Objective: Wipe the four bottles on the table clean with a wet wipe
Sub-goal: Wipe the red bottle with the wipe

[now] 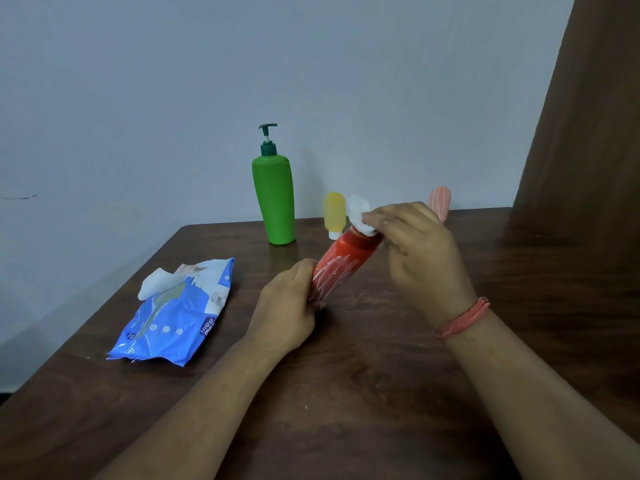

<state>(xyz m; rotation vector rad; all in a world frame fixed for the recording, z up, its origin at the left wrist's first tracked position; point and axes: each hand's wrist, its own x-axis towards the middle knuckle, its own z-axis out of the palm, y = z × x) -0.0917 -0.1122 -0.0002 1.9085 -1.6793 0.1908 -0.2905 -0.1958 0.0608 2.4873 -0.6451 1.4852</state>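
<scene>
Bottles stand beyond the hands: a green pump bottle (274, 199), a yellow bottle (334, 213), and a pink bottle (440, 201) partly hidden behind the right hand (420, 251). That hand pinches a white wipe (360, 216) against the top of the tilted red bottle (341, 265); the left hand (287, 313) grips its base. Left of the hands lies a blue wipe pack (176, 317), one wipe poking out.

Green pump bottle (275, 199) & yellow bottle (334, 213) crowd table's (381, 393) far edge.
</scene>
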